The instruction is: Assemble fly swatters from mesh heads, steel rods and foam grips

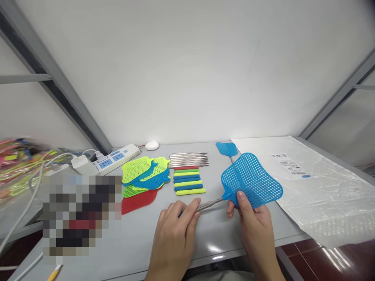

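A blue fly swatter [252, 175] with a perforated head is held over the front of the table by both my hands. My left hand [175, 230] is closed around the handle end, where a bit of blue shows beside the fingers. Between the hands runs its metal rod [209, 205]. My right hand [256, 224] pinches the lower edge of the head, thumb on top. Behind it lies another blue swatter [226, 148]. Left of centre are loose swatter heads [137, 169] in yellow-green, blue, green and red, several metal rods [189, 159] and a row of coloured handle sleeves [190, 182].
A white plastic mailing bag [260, 152] with a label covers the table's right side. At the left are a power strip [117, 159], white cables, bagged colourful items [23, 171] and a pixelated patch. A round white object [152, 145] sits by the wall.
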### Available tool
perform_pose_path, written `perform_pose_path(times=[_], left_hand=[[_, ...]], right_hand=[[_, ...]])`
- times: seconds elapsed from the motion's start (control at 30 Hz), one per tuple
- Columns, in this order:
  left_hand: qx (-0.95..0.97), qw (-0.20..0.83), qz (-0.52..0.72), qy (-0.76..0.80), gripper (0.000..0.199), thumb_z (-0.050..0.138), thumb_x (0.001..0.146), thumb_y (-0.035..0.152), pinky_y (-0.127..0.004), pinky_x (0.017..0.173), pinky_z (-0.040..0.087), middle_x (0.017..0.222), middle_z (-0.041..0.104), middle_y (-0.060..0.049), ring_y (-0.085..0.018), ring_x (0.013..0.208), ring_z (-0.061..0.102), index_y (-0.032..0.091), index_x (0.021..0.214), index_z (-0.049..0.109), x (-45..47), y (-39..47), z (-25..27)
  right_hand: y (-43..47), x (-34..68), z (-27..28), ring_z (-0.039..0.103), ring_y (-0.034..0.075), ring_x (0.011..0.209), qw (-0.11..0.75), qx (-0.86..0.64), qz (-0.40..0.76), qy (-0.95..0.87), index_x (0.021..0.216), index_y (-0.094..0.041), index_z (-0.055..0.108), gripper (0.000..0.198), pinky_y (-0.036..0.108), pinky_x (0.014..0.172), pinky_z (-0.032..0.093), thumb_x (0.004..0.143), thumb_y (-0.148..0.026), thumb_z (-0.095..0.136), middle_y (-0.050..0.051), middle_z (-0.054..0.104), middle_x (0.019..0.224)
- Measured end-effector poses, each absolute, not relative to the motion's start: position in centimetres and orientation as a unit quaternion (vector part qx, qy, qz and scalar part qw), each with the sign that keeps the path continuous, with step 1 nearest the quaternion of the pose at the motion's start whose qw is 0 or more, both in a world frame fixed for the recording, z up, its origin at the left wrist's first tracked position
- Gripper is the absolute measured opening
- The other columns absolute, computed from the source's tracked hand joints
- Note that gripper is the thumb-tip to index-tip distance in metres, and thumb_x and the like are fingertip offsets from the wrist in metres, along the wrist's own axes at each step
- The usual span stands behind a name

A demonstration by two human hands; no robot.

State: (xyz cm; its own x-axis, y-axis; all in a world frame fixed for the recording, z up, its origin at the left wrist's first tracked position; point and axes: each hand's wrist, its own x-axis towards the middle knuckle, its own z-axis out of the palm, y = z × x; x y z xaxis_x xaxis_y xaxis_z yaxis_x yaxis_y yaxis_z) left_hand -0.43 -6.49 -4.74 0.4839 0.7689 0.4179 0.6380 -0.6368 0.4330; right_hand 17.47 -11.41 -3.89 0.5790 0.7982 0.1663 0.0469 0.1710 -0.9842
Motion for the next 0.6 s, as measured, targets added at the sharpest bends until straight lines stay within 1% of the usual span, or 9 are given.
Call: perform_pose_path(times=[0.13,0.27,0.33,0.4,0.6], left_hand=[[0.858,0.078,0.298,0.411,0.032,0.043,0.097,0.025,-0.031,0.068,0.039,0.084,0.06,-0.003,-0.018,0.076,0.055,0.026,0.126,0.058,-0.4,-6.5,-4.8],[0.861,0.032,0.303,0.407,0.03,0.041,0.097,0.024,-0.03,0.063,0.037,0.079,0.059,-0.002,-0.017,0.07,0.053,0.024,0.12,0.06,-0.4,-6.8,-4.8],[0.859,0.016,0.307,0.41,0.028,0.041,0.097,0.024,-0.029,0.061,0.037,0.076,0.059,-0.001,-0.016,0.067,0.053,0.024,0.116,0.062,-0.3,-7.1,-4.6],[0.854,0.003,0.308,0.42,0.027,0.041,0.097,0.023,-0.029,0.059,0.037,0.075,0.06,0.0,-0.016,0.066,0.054,0.026,0.114,0.062,-0.1,-7.4,-4.4],[0.848,-0.022,0.299,0.437,0.03,0.037,0.097,0.023,-0.029,0.057,0.038,0.074,0.061,-0.001,-0.017,0.063,0.055,0.028,0.114,0.061,-0.2,-8.6,-3.4]], right_hand=[[-11.5,17.2,-3.8,0.052,0.014,0.063,0.651,-0.606,0.25,-0.382,0.054,-0.02,0.054,0.046,0.027,0.068,0.04,0.093,-0.043,0.053,0.0,0.055,0.059],[-11.7,17.0,-4.2,0.046,0.013,0.053,0.641,-0.603,0.288,-0.379,0.054,-0.021,0.044,0.045,0.027,0.059,0.038,0.09,-0.044,0.057,-0.003,0.045,0.052],[-11.8,17.1,-4.2,0.044,0.012,0.05,0.642,-0.598,0.308,-0.368,0.057,-0.022,0.044,0.042,0.027,0.056,0.037,0.089,-0.044,0.059,-0.005,0.042,0.051],[-11.8,17.1,-4.1,0.045,0.013,0.051,0.64,-0.595,0.323,-0.363,0.06,-0.022,0.046,0.039,0.027,0.056,0.038,0.089,-0.044,0.059,-0.005,0.043,0.051],[-12.3,17.3,-4.7,0.046,0.014,0.052,0.633,-0.579,0.355,-0.372,0.06,-0.022,0.048,0.04,0.028,0.058,0.042,0.091,-0.046,0.055,-0.004,0.042,0.05]])
